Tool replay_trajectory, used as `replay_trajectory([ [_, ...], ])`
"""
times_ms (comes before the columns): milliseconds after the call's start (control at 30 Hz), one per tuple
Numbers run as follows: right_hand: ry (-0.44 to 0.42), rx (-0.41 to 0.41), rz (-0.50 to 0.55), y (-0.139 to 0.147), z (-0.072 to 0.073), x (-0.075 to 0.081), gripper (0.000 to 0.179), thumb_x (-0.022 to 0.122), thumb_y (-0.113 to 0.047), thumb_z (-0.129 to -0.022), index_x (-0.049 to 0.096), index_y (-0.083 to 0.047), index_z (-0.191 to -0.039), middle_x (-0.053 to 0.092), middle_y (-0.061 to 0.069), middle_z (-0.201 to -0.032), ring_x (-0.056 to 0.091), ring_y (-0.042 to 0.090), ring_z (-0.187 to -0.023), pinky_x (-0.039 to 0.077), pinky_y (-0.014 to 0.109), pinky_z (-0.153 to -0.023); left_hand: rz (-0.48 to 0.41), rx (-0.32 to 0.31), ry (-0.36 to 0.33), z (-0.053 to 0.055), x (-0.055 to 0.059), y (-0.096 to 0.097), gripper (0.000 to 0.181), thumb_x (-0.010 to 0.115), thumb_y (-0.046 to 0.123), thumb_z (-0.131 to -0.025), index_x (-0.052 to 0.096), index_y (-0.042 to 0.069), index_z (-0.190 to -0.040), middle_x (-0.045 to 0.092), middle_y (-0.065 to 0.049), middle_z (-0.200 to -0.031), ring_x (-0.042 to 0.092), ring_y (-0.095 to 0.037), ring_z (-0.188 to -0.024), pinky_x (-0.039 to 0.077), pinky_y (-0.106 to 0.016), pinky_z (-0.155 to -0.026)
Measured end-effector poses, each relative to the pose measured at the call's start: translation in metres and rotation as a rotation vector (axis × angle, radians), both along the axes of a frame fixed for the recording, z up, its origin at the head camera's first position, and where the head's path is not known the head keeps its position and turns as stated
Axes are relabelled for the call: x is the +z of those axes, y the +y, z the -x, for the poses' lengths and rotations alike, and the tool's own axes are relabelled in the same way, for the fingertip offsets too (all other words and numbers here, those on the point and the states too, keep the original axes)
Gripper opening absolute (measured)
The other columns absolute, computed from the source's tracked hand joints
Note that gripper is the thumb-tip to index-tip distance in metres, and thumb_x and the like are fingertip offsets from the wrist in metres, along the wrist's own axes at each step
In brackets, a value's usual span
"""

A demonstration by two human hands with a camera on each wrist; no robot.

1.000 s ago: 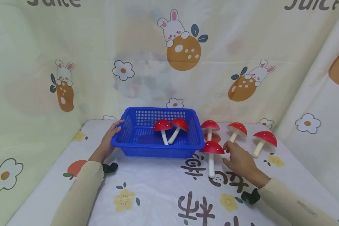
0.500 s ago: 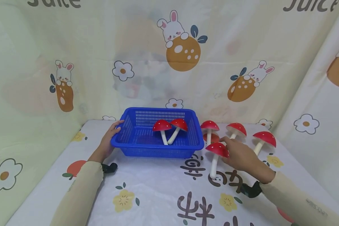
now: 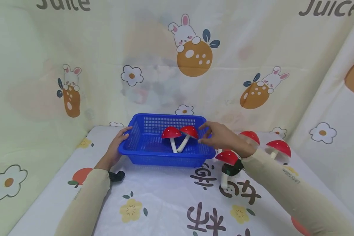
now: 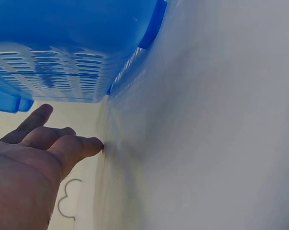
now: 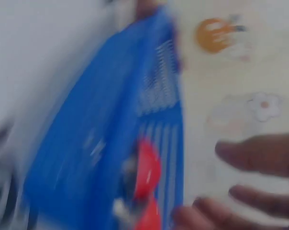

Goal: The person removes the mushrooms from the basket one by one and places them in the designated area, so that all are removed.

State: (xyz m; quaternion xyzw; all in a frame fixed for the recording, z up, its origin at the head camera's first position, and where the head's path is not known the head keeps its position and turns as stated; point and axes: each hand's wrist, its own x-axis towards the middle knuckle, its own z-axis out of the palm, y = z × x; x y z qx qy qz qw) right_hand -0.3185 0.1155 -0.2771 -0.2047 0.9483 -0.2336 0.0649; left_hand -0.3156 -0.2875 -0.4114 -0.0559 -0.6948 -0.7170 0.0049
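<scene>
Basket [image 3: 165, 160] (blue, perforated) sits upright on printed cloth [image 3: 156, 190], long side toward me, prob. so both ends are reachable. My L hand [image 3: 115, 147] is at the L end, fingertips at the rim; apparent fn.: steadying. L fingers: extended, slightly apart, not wrapped round the wall. L wrist view shows them near the basket's underside, but actual contact can't be confirmed.

My R hand [image 3: 219, 136] is at the R end, fingers over the rim. Thumb and fingers spread w/ a gap between, nothing pinched; R wrist view is blurred but agrees. Raised posture presumably gives clearance over the wall; exact gap can't be read.

Contents: 2 red-capped mushrooms, L unit [image 3: 171, 132] and R unit [image 3: 189, 131], both in the basket's R half. Stems converge toward the front, caps side by side. Wide caps on thin stems prob. account for the lean.

Outside, R of basket: front mushroom [image 3: 227, 157], partly masked by black wrist mount [image 3: 232, 168]; mid mushroom [image 3: 250, 136], lower part behind my R forearm; far-R mushroom [image 3: 279, 147]. Grouping suits R-hand access, leaving L for the basket. Pale bit below R hand: ID uncertain.
</scene>
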Motion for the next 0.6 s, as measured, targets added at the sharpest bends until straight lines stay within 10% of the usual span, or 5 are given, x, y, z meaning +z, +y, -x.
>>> replay_trajectory([
  [233, -0.166, 0.050, 0.261, -0.047, 0.050, -0.008, 0.046, 0.072, -0.023, -0.090, 0.057, -0.008, -0.131, 0.066, 0.017, -0.114, 0.072, 0.028, -0.086, 0.062, 0.036, -0.068, -0.006, 0.004, 0.009, 0.000, 0.002, 0.001, 0.051, 0.036, 0.034, -0.104, 0.027, 0.023, -0.154, 0.015, -0.011, -0.164, 0.027, -0.042, -0.145, 0.028, -0.061, -0.116],
  [600, -0.292, -0.052, 0.108, -0.096, 0.092, -0.028, 0.051, 0.063, -0.013, -0.094, 0.047, -0.003, -0.141, 0.062, 0.024, -0.124, 0.071, 0.035, -0.098, 0.061, 0.041, -0.080, 0.027, 0.018, 0.010, 0.000, 0.000, 0.000, 0.051, 0.036, 0.037, -0.105, 0.029, 0.024, -0.153, 0.015, -0.010, -0.165, 0.028, -0.042, -0.146, 0.030, -0.060, -0.115],
])
